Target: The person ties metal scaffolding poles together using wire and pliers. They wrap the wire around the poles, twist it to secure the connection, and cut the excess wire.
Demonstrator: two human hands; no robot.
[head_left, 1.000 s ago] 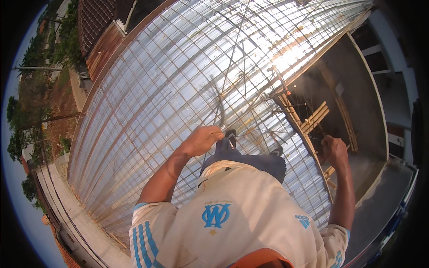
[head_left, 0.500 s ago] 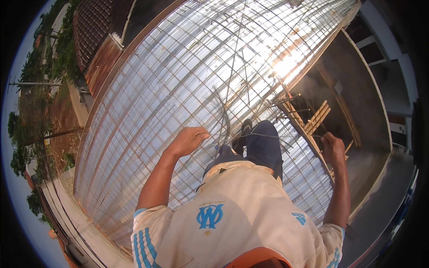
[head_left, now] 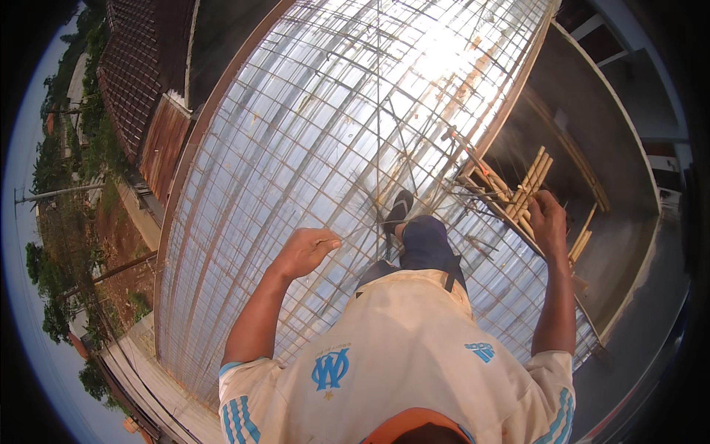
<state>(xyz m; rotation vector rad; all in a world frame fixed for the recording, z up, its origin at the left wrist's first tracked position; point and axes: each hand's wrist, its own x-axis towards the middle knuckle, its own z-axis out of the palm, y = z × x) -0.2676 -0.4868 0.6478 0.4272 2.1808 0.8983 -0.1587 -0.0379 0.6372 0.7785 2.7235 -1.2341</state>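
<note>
My left hand [head_left: 307,253] is closed in a pinch over the steel mesh, left of my body. From its fingertips a thin wire [head_left: 362,226] runs toward the middle, faint against the bright sheets. My right hand [head_left: 547,224] is closed too, fingers bent down, above the edge of the opening; the wire is hard to follow there, but the earlier frame shows it stretched between both hands. Below lies a mesh of reinforcing bars [head_left: 285,159] over shiny corrugated metal sheets [head_left: 222,244]. One dark shoe [head_left: 400,206] stands on the mesh in front of me.
To the right, a wooden-edged opening [head_left: 510,214] drops to a lower level, with bamboo poles [head_left: 534,177] and a grey wall [head_left: 614,133]. Loose bars [head_left: 399,126] lie across the mesh. A board edge [head_left: 194,140] bounds the left side, beyond it a tiled roof [head_left: 137,66].
My legs have shifted in a step, and the view has turned slightly. My right hand has risen a little; my left is slightly lower. Both stay closed and apart.
</note>
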